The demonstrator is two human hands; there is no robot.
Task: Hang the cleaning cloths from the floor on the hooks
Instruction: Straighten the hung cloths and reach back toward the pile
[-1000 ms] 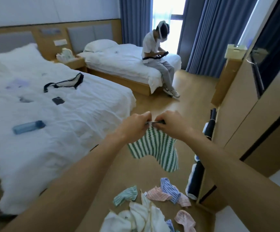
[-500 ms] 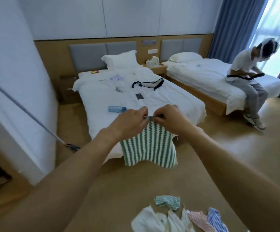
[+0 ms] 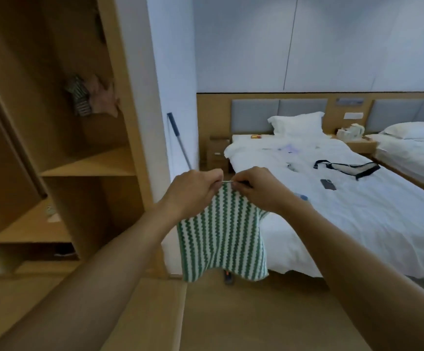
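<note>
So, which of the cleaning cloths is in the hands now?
The green-and-white striped cloth: the left hand and right hand pinch its top edge. The other cloths hang inside the wardrobe.

Cloth point(image 3: 221, 231) held up: green and white, vertical zigzag stripes. Two cloths hanging in the wardrobe: one point(image 3: 79, 98) striped dark green and white, one point(image 3: 103, 98) pale pink. Wardrobe point(image 3: 86, 163): light tan wood. Bed linen point(image 3: 358, 214) and pillow point(image 3: 297, 122): plain white. Headboard panels point(image 3: 279, 114): grey, framed in tan wood. Wall point(image 3: 244, 44): pale blue-grey. Strap point(image 3: 347, 168) on the bed's middle: black with white.
</note>
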